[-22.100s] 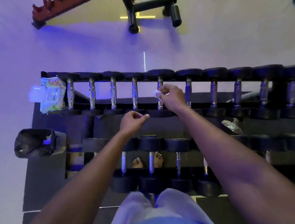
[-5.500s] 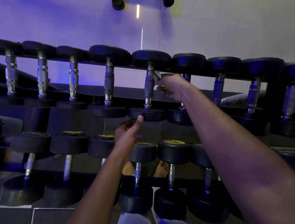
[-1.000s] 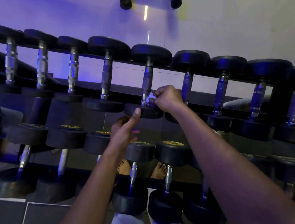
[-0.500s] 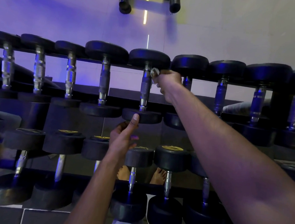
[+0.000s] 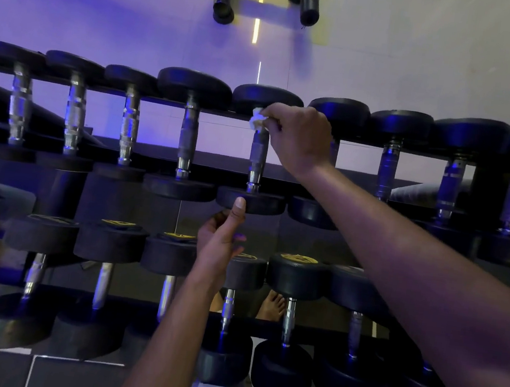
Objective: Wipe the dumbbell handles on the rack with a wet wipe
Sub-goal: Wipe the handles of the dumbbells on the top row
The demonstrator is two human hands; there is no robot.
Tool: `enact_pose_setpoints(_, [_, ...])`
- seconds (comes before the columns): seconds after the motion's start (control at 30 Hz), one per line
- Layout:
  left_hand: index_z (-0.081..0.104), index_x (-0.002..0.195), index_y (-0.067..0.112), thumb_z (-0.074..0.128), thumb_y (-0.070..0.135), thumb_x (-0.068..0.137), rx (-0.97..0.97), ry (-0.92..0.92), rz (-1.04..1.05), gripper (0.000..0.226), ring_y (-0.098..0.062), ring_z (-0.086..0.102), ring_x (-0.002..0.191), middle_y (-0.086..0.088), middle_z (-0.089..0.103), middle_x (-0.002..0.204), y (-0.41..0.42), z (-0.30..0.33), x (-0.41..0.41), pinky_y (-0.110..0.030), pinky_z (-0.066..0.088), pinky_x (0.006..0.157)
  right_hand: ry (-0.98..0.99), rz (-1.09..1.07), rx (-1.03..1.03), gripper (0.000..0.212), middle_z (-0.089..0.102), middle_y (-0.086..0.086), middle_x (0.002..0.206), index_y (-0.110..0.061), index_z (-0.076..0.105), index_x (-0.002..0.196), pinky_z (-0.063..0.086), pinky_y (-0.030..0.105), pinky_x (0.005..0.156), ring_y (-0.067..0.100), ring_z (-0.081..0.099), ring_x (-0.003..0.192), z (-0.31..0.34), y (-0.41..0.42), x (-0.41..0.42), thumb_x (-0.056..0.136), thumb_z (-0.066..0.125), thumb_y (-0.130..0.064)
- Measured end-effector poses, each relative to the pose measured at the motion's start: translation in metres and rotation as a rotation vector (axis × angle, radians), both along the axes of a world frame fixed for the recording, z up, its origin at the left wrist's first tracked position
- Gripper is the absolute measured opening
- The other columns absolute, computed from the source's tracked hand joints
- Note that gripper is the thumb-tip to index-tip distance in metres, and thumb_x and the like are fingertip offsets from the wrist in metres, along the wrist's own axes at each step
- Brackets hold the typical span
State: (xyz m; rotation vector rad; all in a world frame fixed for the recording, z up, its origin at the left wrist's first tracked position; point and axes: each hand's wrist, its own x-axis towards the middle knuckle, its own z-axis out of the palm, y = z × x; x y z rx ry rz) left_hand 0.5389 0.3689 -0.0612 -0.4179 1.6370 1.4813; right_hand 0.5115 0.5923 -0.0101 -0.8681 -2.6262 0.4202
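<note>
Dumbbell handle (image 5: 258, 158), on the upper tier of the rack (image 5: 212, 111), runs near to far, its long axis pointing away from me. My right hand (image 5: 299, 137) pinches the wet wipe (image 5: 257, 119) in its fingers at the handle's far end, against the far head. My left hand (image 5: 219, 247) has its thumb on the near head, its other fingers loosely curled. The risk I judge: a hard stroke could roll the dumbbell, or the small wipe could slip free.
</note>
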Motion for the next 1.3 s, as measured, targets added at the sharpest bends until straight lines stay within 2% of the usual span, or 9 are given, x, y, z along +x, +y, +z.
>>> enact_pose_setpoints(0.13, [0.076, 0.113, 0.011, 0.079, 0.074, 0.068, 0.013, 0.032, 0.049, 0.078, -0.006, 0.061, 0.062, 0.008, 0.076, 0.091, 0.002, -0.003, 0.005, -0.021, 0.048, 0.054, -0.108, 0.234, 0.324, 0.015, 0.072, -0.005, 0.078, -0.031, 0.076, 0.104, 0.045, 0.032, 0.054, 0.036, 0.068, 0.062, -0.006, 0.014, 0.004, 0.097, 0.063, -0.027])
enact_pose_setpoints(0.3, [0.075, 0.115, 0.011, 0.080, 0.075, 0.064, 0.027, 0.034, 0.072, 0.082, -0.006, 0.059, 0.059, 0.008, 0.076, 0.092, 0.004, -0.005, 0.007, -0.020, 0.046, 0.051, -0.331, 0.388, 0.456, 0.031, 0.076, -0.014, 0.090, -0.036, 0.072, 0.114, 0.030, 0.026, 0.053, 0.025, 0.071, 0.064, 0.001, 0.018, -0.002, 0.091, 0.068, -0.016])
enact_pose_setpoints(0.4, [0.074, 0.113, 0.013, 0.081, 0.074, 0.066, 0.028, 0.054, 0.044, 0.078, -0.008, 0.058, 0.061, 0.006, 0.073, 0.089, 0.003, -0.007, 0.007, -0.019, 0.045, 0.051, -0.492, 0.392, 0.367, 0.029, 0.076, -0.008, 0.089, -0.034, 0.072, 0.111, 0.033, 0.030, 0.060, 0.028, 0.072, 0.077, 0.011, 0.013, -0.015, 0.094, 0.061, -0.013])
enact_pose_setpoints(0.63, [0.071, 0.106, 0.015, 0.083, 0.068, 0.076, 0.003, 0.102, -0.043, 0.062, -0.008, 0.057, 0.059, -0.002, 0.065, 0.092, 0.004, -0.012, 0.005, -0.020, 0.045, 0.052, -0.670, 0.370, 0.178, 0.021, 0.062, 0.004, 0.082, -0.021, 0.073, 0.098, 0.038, 0.032, 0.068, 0.031, 0.056, 0.074, 0.035, 0.002, -0.027, 0.100, 0.052, -0.018])
enact_pose_setpoints(0.77, [0.070, 0.105, 0.017, 0.085, 0.070, 0.076, 0.006, 0.100, -0.051, 0.062, -0.008, 0.060, 0.063, 0.000, 0.070, 0.096, 0.002, -0.019, 0.004, -0.023, 0.049, 0.056, -0.739, 0.395, 0.128, 0.015, 0.058, 0.000, 0.074, -0.022, 0.070, 0.085, 0.039, 0.032, 0.066, 0.033, 0.064, 0.079, 0.034, -0.004, -0.034, 0.092, 0.059, -0.014])
enact_pose_setpoints(0.9, [0.071, 0.102, 0.016, 0.085, 0.071, 0.076, 0.024, 0.117, -0.076, 0.063, -0.012, 0.061, 0.070, 0.002, 0.067, 0.092, 0.000, -0.022, 0.001, -0.030, 0.050, 0.064, -0.789, 0.468, 0.088, 0.014, 0.071, 0.002, 0.091, -0.019, 0.073, 0.093, 0.047, 0.032, 0.069, 0.033, 0.067, 0.088, 0.033, -0.002, -0.037, 0.093, 0.059, -0.018])
enact_pose_setpoints(1.03, [0.072, 0.097, 0.018, 0.086, 0.071, 0.075, 0.015, 0.134, -0.125, 0.059, -0.012, 0.063, 0.069, 0.004, 0.065, 0.085, 0.000, -0.022, -0.005, -0.036, 0.051, 0.069, -0.882, 0.563, 0.024, 0.017, 0.072, 0.001, 0.096, -0.026, 0.076, 0.101, 0.053, 0.034, 0.073, 0.031, 0.066, 0.092, 0.029, -0.015, -0.033, 0.094, 0.062, -0.034])
enact_pose_setpoints(1.13, [0.072, 0.094, 0.017, 0.087, 0.069, 0.072, 0.011, 0.152, -0.154, 0.059, -0.014, 0.063, 0.069, 0.007, 0.066, 0.078, -0.002, -0.019, -0.010, -0.034, 0.049, 0.066, -0.974, 0.628, -0.029, 0.014, 0.069, -0.001, 0.093, -0.027, 0.075, 0.100, 0.053, 0.034, 0.071, 0.027, 0.063, 0.086, 0.028, -0.026, -0.026, 0.094, 0.064, -0.032])
enact_pose_setpoints(1.3, [0.072, 0.091, 0.018, 0.085, 0.070, 0.071, 0.005, 0.171, -0.196, 0.057, -0.014, 0.061, 0.067, 0.008, 0.066, 0.074, -0.004, -0.018, -0.015, -0.031, 0.048, 0.061, -0.850, 0.515, -0.145, 0.018, 0.070, -0.005, 0.093, -0.032, 0.077, 0.105, 0.052, 0.034, 0.068, 0.025, 0.064, 0.086, 0.025, -0.036, -0.011, 0.090, 0.068, -0.027])
